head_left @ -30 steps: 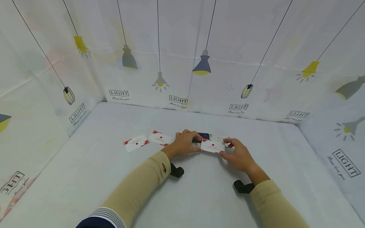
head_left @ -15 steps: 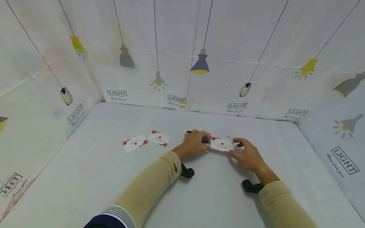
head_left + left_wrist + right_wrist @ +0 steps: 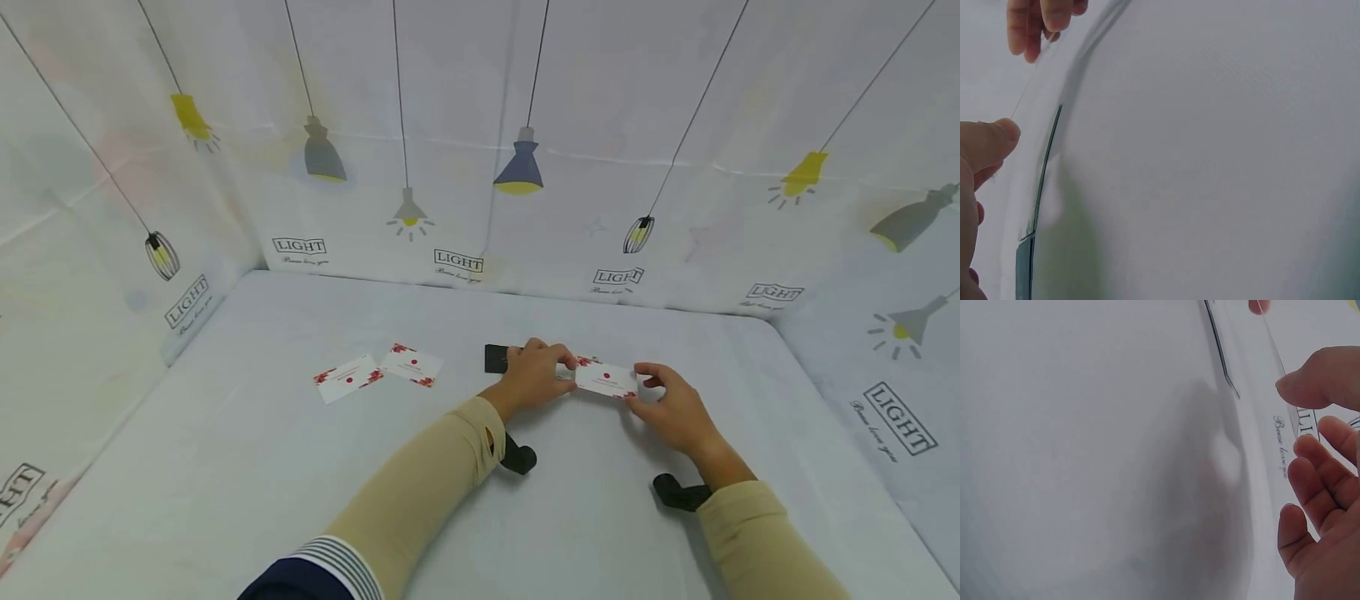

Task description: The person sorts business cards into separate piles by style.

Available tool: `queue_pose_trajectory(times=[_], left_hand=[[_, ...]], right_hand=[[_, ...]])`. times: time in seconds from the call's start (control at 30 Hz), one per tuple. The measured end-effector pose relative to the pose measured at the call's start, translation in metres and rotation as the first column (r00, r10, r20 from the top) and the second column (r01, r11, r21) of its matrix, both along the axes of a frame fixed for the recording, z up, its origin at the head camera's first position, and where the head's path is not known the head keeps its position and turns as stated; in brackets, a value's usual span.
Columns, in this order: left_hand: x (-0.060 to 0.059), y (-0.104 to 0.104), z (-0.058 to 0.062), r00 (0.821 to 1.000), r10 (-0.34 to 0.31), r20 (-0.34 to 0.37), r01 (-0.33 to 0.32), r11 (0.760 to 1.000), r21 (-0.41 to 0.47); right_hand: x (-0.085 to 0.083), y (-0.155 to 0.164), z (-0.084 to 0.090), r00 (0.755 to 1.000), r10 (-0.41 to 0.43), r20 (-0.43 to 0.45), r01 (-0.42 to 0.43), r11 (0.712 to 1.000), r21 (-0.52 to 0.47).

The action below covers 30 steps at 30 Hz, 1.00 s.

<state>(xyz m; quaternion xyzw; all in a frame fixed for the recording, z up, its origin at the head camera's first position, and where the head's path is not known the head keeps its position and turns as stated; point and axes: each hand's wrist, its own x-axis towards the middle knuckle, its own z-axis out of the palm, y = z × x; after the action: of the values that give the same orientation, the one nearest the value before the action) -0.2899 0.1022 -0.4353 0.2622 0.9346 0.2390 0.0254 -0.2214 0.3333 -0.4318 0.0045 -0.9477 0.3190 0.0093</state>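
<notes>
Your left hand (image 3: 534, 377) and right hand (image 3: 670, 404) both pinch the white rectangular card with red flower corners (image 3: 606, 379), held just above the white table (image 3: 247, 467), at 12 o'clock from you.

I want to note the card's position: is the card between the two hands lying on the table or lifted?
Lifted. The card is pinched by the left hand and right hand; the right wrist view shows its thin edge above the table.
</notes>
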Motion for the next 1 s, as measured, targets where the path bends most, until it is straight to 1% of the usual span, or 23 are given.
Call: queue_pose_trajectory(times=[0.13, 0.3, 0.4, 0.57, 0.7, 0.83, 0.93, 1.0], left_hand=[[0.002, 0.009, -0.002, 0.999, 0.012, -0.029, -0.012, 1.0, -0.014], [0.003, 0.018, -0.004, 0.999, 0.005, -0.039, -0.007, 1.0, -0.029], [0.004, 0.022, -0.003, 1.0, -0.008, -0.028, 0.007, 0.999, -0.038], [0.005, 0.028, -0.003, 0.999, -0.034, 0.019, 0.035, 0.998, -0.048], [0.006, 0.032, -0.006, 0.995, -0.082, 0.06, 0.087, 0.993, -0.078], [0.006, 0.036, -0.009, 0.99, -0.121, 0.068, 0.129, 0.985, -0.114], [0.005, 0.038, -0.01, 0.989, -0.127, 0.074, 0.135, 0.983, -0.126], [0.004, 0.039, -0.012, 0.991, -0.113, 0.07, 0.12, 0.988, -0.096]], right_hand=[[-0.001, 0.007, 0.0, 1.0, -0.006, -0.007, 0.006, 1.0, 0.005], [-0.003, 0.015, -0.001, 1.0, -0.012, -0.004, 0.012, 1.0, -0.019], [-0.004, 0.019, -0.002, 1.0, -0.015, 0.006, 0.016, 0.999, -0.04], [-0.006, 0.025, -0.004, 0.999, -0.023, 0.026, 0.024, 0.998, -0.05], [-0.007, 0.03, -0.005, 0.999, -0.035, 0.034, 0.037, 0.998, -0.043], [-0.009, 0.034, -0.005, 0.998, -0.045, 0.034, 0.046, 0.999, -0.03], [-0.01, 0.036, -0.006, 0.998, -0.052, 0.039, 0.053, 0.998, -0.024], [-0.011, 0.036, -0.006, 0.998, -0.055, 0.041, 0.056, 0.998, -0.034]])
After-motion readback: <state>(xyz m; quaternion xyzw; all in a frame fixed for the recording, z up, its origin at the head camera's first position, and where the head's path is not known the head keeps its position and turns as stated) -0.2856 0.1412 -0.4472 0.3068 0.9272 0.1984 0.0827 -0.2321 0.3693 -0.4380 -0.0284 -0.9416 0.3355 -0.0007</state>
